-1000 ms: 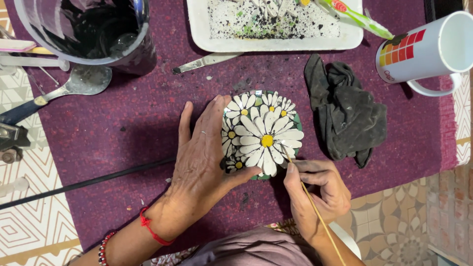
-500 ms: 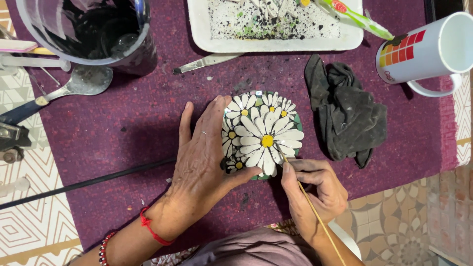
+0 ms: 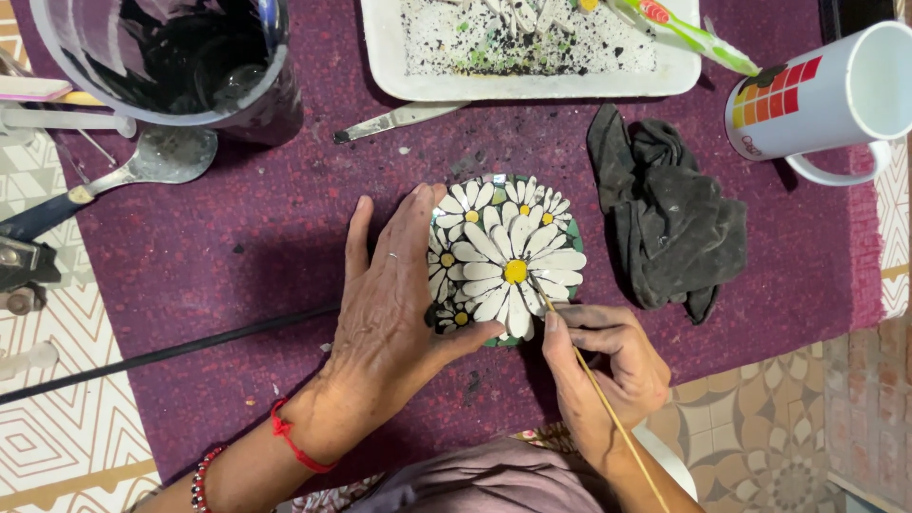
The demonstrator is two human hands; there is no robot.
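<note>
A round mosaic piece (image 3: 508, 255) with white daisy petals, yellow centres and a green rim lies on a purple cloth (image 3: 237, 256). My left hand (image 3: 394, 304) rests flat on its left edge, thumb pressed against the lower rim, holding it still. My right hand (image 3: 603, 366) grips a thin wooden stick (image 3: 594, 385); the stick's tip touches the petals just right of the large flower's yellow centre.
A crumpled black rag (image 3: 670, 214) lies right of the mosaic. A white mug (image 3: 822, 95) with coloured squares stands at the far right. A white tray (image 3: 532, 52) with dark specks, a metal blade (image 3: 399, 119), a dark-filled clear jug (image 3: 180, 57) and a spoon (image 3: 157, 161) sit at the back.
My right hand has shifted slightly, moving the stick's tip up from the lower rim toward the large flower's centre. My left hand stays put.
</note>
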